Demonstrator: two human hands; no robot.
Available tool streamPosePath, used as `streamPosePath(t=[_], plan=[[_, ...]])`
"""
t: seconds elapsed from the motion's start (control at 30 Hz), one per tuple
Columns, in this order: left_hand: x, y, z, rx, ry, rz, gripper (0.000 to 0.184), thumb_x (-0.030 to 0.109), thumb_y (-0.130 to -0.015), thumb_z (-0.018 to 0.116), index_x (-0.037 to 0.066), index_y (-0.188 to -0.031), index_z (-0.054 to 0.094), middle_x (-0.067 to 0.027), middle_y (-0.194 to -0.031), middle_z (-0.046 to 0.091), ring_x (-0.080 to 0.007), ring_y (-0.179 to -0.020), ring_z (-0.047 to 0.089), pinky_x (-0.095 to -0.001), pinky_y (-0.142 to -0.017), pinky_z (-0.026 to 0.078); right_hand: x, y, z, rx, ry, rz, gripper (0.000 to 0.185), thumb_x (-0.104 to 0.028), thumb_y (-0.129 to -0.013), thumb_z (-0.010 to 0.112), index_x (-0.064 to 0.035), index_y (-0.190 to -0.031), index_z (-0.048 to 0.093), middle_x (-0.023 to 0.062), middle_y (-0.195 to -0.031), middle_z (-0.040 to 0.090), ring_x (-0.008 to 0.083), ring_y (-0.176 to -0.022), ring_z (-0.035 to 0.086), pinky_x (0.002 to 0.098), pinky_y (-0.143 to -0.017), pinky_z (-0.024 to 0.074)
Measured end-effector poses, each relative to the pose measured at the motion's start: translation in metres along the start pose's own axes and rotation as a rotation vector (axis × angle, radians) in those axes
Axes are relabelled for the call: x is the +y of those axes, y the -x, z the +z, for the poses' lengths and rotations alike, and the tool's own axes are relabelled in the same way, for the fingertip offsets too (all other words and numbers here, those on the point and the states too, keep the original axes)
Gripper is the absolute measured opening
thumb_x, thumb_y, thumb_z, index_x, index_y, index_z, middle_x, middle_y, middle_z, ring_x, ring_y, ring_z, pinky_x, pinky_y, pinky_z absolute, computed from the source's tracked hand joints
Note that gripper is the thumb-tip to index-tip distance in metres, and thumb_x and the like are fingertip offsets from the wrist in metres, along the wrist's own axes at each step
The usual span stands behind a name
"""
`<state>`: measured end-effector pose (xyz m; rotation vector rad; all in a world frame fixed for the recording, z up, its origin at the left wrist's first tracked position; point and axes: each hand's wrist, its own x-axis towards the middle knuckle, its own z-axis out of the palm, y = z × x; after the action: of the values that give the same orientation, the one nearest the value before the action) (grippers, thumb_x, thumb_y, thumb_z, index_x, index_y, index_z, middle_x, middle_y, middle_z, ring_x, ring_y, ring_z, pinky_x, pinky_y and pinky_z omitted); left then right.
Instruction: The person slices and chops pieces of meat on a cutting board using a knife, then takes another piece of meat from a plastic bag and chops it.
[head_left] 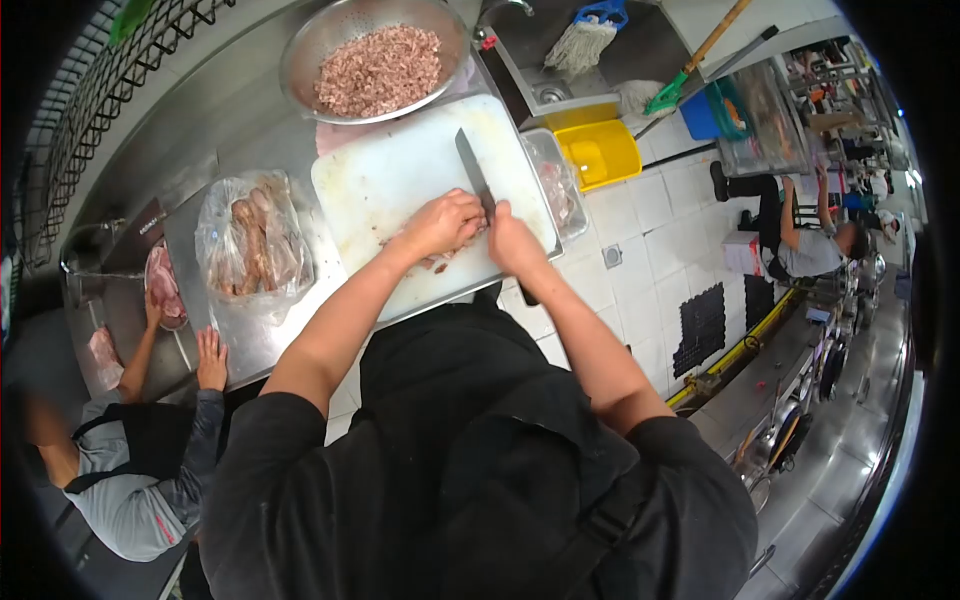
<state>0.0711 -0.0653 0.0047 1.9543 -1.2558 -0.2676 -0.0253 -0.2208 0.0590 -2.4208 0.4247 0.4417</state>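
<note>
A knife [470, 163] is gripped in my right hand [515, 243], its blade pointing away from me over the white cutting board [370, 175]. Beside the blade, my left hand [447, 222] has its fingers curled down on a piece of meat, mostly hidden under them. Small meat scraps [437, 263] lie on the board just below that hand. Past the board's far edge sits a large metal bowl [293, 72] heaped with chopped meat [385, 70].
Left of the board lies a clear plastic bag [215, 225] of meat. A co-worker's hands [210, 358] are at the sink area, far left. A clear container [560, 185] touches the board's right side, near a yellow bucket [600, 155]. Another person [810, 250] works at right.
</note>
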Motion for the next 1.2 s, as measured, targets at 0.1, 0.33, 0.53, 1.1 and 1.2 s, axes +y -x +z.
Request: streamPosePath(t=[0.1, 0.33, 0.53, 1.1, 1.2], plan=[[0.002, -0.001, -0.005, -0.010, -0.007, 0.016, 0.016, 0.009, -0.084, 0.067, 0.001, -0.097, 0.071, -0.0114, -0.104, 0.069, -0.0321, -0.102, 0.063, -0.0407, -0.090, 0.054, 0.002, 0.013, -0.003, -0.017, 0.031, -0.010, 0.030, -0.007, -0.094, 0.045, 0.0107, -0.119, 0.043, 0.0390, -0.093, 0.066, 0.0536, -0.093, 0.066, 0.0596, -0.085, 0.0507], [0.004, 0.006, -0.006, -0.059, 0.001, -0.047, 0.016, 0.011, -0.084, 0.067, 0.002, -0.096, 0.071, -0.0108, -0.102, 0.069, -0.0323, -0.100, 0.063, -0.0412, -0.090, 0.053, 0.014, -0.004, 0.014, 0.076, -0.110, -0.081, 0.035, -0.013, -0.098, 0.045, 0.0125, -0.122, 0.040, 0.0395, -0.088, 0.065, 0.0565, -0.087, 0.065, 0.0615, -0.079, 0.0508], [0.006, 0.012, -0.014, 0.099, 0.024, -0.099, 0.018, 0.012, -0.084, 0.066, 0.003, -0.099, 0.070, -0.0119, -0.108, 0.068, -0.0323, -0.109, 0.062, -0.0412, -0.098, 0.050, -0.018, 0.024, -0.046, -0.242, 0.101, -0.021, 0.042, -0.008, -0.094, 0.046, 0.0138, -0.130, 0.038, 0.0401, -0.096, 0.066, 0.0534, -0.096, 0.066, 0.0581, -0.086, 0.0512], [-0.020, 0.013, -0.018, -0.037, 0.078, -0.053, 0.013, 0.012, -0.090, 0.062, 0.004, -0.099, 0.068, -0.0139, -0.108, 0.067, -0.0346, -0.106, 0.061, -0.0420, -0.095, 0.050, -0.021, -0.005, 0.005, -0.002, 0.047, 0.009, 0.036, -0.005, -0.092, 0.045, 0.0101, -0.125, 0.042, 0.0391, -0.096, 0.066, 0.0537, -0.092, 0.066, 0.0608, -0.085, 0.0500], [-0.013, 0.015, -0.021, 0.074, 0.116, 0.001, 0.012, 0.012, -0.088, 0.064, 0.003, -0.095, 0.066, -0.0133, -0.100, 0.066, -0.0346, -0.101, 0.060, -0.0422, -0.093, 0.050, -0.020, 0.015, 0.009, -0.007, 0.034, -0.019, 0.039, -0.005, -0.092, 0.044, 0.0109, -0.128, 0.040, 0.0385, -0.096, 0.067, 0.0533, -0.092, 0.067, 0.0612, -0.084, 0.0502]])
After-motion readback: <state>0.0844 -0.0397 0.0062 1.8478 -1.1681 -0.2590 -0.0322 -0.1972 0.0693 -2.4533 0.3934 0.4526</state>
